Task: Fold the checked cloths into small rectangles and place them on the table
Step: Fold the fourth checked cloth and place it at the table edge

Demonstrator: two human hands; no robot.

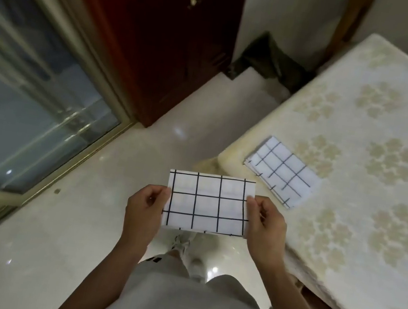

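I hold a white cloth with a black check pattern (208, 203), folded into a small rectangle, in the air over the floor in front of me. My left hand (145, 207) pinches its left edge and my right hand (265, 225) pinches its right edge. A second folded checked cloth (283, 171) lies flat near the left front corner of the table (373, 159), which is covered with a cream flower-patterned cloth. The held cloth is apart from the table, to the left of it.
A glossy pale tiled floor (81, 215) lies below. A glass sliding door with a brass frame (34, 90) is on the left. A dark red wooden cabinet (162, 41) stands at the back. My legs and shoes (184, 244) are under the cloth.
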